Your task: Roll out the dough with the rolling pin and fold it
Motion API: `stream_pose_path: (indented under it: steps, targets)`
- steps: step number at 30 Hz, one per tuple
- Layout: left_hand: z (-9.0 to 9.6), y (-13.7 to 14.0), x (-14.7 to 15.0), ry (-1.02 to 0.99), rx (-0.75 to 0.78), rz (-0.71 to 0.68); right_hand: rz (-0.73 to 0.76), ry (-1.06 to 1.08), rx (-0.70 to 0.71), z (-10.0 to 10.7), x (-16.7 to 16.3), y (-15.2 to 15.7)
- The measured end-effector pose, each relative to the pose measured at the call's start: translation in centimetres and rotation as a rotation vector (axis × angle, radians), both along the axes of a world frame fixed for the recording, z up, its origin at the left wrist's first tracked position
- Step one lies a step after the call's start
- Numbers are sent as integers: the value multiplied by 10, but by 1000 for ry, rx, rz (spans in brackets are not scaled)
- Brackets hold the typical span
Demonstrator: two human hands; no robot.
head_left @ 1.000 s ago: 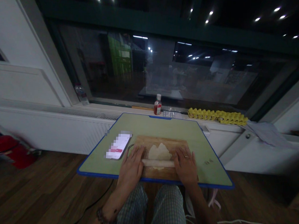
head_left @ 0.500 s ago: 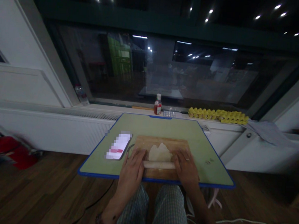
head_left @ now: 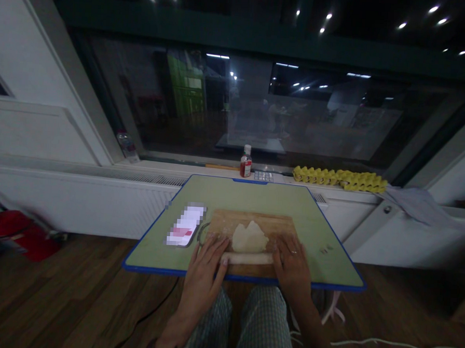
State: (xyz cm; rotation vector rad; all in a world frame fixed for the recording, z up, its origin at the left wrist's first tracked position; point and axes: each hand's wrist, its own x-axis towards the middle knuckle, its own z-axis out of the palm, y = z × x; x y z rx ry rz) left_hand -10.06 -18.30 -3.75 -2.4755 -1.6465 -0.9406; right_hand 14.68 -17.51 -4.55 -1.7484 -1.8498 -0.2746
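Note:
A pale rolling pin [head_left: 248,258] lies crosswise on the wooden board [head_left: 271,218], near its front edge. Just beyond the pin is a flat, uneven sheet of dough [head_left: 249,237] with a notch in its far edge. My left hand [head_left: 208,258] lies over the pin's left end, fingers stretched forward and its thumb beside the pin. Over the right end rests my right hand [head_left: 292,257], a ring on one finger, its fingers extended flat on the board. Both palms hide the pin's ends.
The green folding table [head_left: 231,194] has a blue rim. A lit phone [head_left: 186,226] lies left of the board, close to my left hand. On the windowsill stand a small bottle of red liquid [head_left: 246,164] and yellow egg trays [head_left: 339,179]. A fire extinguisher [head_left: 19,233] is at far left.
The rolling pin has shifted slightly toward me, off the dough's near edge. My left thumb now shows beside the pin's left end. The dough stays in place on the board.

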Motion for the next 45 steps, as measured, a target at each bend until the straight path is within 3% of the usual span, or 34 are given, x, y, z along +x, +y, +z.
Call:
stream_pose_path:
  steps: [5, 9, 19, 23, 28, 34, 45]
  targets:
    - [7, 26, 4, 22, 8, 5, -96, -35, -173, 13, -5, 21]
    - [10, 49, 7, 44, 46, 40, -86, -71, -292, 27, -6, 36]
    - [25, 85, 16, 88, -104, 102, -4, -253, -343, 36, 1, 67]
    - [26, 81, 15, 70, -106, 101, 11, -223, -353, 38, 0, 60]
    - [16, 50, 11, 66, -5, 74, -118, -92, -320, 29, -7, 33]
    - [7, 21, 12, 56, 77, 96, -151, -32, -281, 21, -10, 22]
    - [18, 51, 16, 30, -16, 74, -113, 21, -260, 16, -6, 31]
